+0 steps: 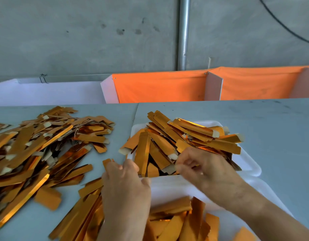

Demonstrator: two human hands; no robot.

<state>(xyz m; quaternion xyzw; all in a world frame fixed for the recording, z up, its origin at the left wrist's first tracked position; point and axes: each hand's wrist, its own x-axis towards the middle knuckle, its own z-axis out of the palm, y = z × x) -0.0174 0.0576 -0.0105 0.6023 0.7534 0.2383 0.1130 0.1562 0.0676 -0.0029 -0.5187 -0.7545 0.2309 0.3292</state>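
Your right hand (202, 168) pinches a strip (167, 170) at the near edge of the tray (251, 164). Left hand (126, 185): grip cannot be told. Risk: tugging drags heaped strips (202, 136) over the rim.

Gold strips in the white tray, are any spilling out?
Yes. The strips are heaped crooked, and several poke over the tray at its far rim. One hangs over its left edge onto the table. A bigger messy pile lies loose on the left.

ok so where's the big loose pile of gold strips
In the head view, the loose pile lies on the grey table at the left, beside the far white tray that the left hand reaches toward.
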